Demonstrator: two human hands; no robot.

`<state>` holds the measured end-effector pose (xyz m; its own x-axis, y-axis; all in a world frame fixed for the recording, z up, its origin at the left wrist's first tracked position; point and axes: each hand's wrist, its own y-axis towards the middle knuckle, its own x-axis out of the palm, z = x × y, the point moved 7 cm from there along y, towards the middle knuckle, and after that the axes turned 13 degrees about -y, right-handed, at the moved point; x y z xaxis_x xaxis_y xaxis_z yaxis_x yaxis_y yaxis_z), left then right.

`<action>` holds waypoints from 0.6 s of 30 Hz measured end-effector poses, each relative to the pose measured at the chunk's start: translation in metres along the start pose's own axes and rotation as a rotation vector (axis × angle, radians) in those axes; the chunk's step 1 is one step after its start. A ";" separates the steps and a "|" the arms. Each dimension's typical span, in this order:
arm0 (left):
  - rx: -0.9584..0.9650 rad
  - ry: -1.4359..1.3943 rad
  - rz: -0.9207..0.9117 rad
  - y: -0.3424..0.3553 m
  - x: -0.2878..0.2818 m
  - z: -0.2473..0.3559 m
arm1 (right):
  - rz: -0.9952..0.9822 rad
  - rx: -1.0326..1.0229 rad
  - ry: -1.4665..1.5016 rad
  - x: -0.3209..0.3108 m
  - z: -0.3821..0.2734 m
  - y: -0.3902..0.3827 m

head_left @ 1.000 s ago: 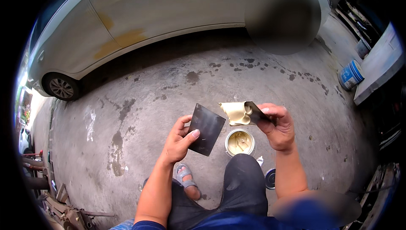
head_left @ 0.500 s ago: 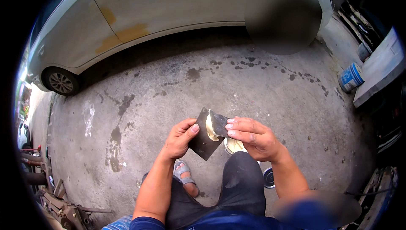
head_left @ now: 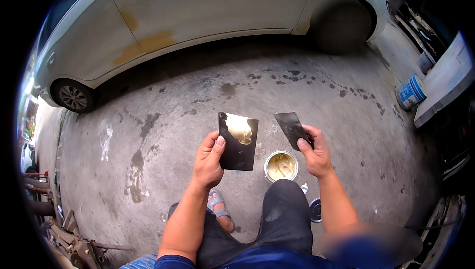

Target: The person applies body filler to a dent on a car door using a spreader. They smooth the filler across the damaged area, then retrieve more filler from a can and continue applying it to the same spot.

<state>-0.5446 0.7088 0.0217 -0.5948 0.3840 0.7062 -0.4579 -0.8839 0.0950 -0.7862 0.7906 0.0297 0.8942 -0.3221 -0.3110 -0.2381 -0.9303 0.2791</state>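
My left hand (head_left: 209,164) grips a dark rectangular board (head_left: 236,156) by its left edge, thumb on top. A glossy cream-coloured patch of body filler (head_left: 239,129) lies on the board's upper part. In my right hand (head_left: 316,154) is a smaller dark, flat spreader (head_left: 292,128), pinched at its lower right corner and held apart from the board. Below and between the hands, an open can (head_left: 266,169) of cream filler (head_left: 283,166) stands on the floor by my knee.
A pale car (head_left: 222,6) with yellowish filler patches (head_left: 153,40) on its lower side stands ahead. At the right are a blue bucket (head_left: 410,92) and a pale panel (head_left: 448,83). A round black lid (head_left: 315,209) lies near my right knee; metal parts (head_left: 74,244) lie lower left.
The spreader has come off the board and moved right with my right hand. The board has turned more upright, its filler now showing as a broad patch. More of the can is visible.
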 end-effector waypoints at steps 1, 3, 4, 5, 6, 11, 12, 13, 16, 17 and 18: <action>0.035 -0.015 0.020 -0.001 0.002 0.002 | -0.005 0.053 0.247 0.001 0.002 -0.005; 0.094 -0.045 0.050 -0.001 0.009 0.006 | -0.087 0.148 0.468 0.012 0.003 -0.018; 0.104 -0.040 0.035 -0.001 0.012 0.007 | -0.168 0.186 0.443 0.022 0.004 -0.027; 0.114 -0.036 0.020 -0.002 0.015 0.007 | -0.219 0.221 0.423 0.034 0.003 -0.033; 0.122 -0.034 0.003 -0.004 0.019 0.007 | -0.234 0.252 0.405 0.040 0.002 -0.033; 0.059 0.054 -0.079 -0.014 0.033 0.001 | -0.280 0.357 0.407 0.057 -0.006 -0.026; 0.038 0.099 -0.109 -0.015 0.034 0.001 | -0.281 0.365 0.422 0.058 -0.007 -0.023; 0.017 0.144 -0.139 -0.016 0.036 0.001 | -0.283 0.374 0.437 0.059 -0.008 -0.020; 0.036 0.402 -0.198 -0.019 0.037 0.004 | -0.249 0.378 0.508 0.061 -0.014 -0.010; 0.092 0.591 -0.226 -0.019 0.039 0.011 | -0.231 0.376 0.535 0.061 -0.015 -0.007; 0.148 0.781 -0.252 -0.019 0.044 0.016 | -0.245 0.369 0.555 0.061 -0.015 -0.004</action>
<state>-0.5514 0.7384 0.0616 -0.7986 0.6010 -0.0327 -0.5789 -0.7520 0.3151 -0.7246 0.7771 0.0235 0.9762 -0.0503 0.2109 -0.0304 -0.9949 -0.0965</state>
